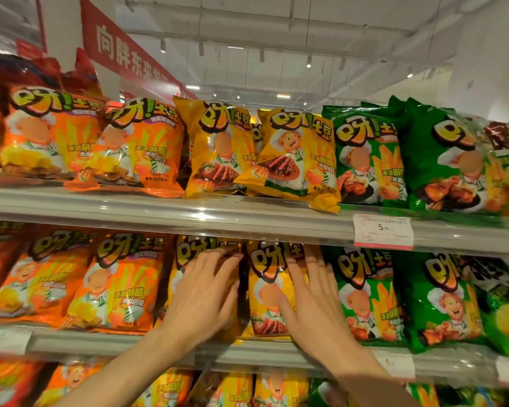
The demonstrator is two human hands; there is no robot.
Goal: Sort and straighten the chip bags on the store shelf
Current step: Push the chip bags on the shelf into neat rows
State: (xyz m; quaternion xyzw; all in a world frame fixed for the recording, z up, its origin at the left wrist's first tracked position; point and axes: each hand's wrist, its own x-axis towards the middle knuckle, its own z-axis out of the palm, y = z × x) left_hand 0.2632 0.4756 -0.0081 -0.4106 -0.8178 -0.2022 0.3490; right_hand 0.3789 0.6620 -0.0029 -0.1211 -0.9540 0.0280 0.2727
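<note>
Both your hands are on the middle shelf (pixel 100 340), pressed flat against the two yellow chip bags at centre.

Left hand (pixel 202 301): open, fingers spread, palm on the face of the left yellow bag (pixel 178 277); fingertips reach its upper part, just under the shelf edge above. It covers most of that bag. No grasp, flat contact only.

Right hand (pixel 315 309): open, fingers extended upward, lying on the right side of the right yellow bag (pixel 266 292), beside the neighbouring green bag (pixel 365 295). Cannot tell whether the little-finger side touches the green bag.

A dark gap shows between the two yellow bags, between your hands.

Row order, left to right: orange bags (pixel 118 283), yellow, green. Top shelf: same order; one yellow bag (pixel 299 160) is tilted, its lower corner hanging over the shelf front near the price tag (pixel 383 231).
</note>
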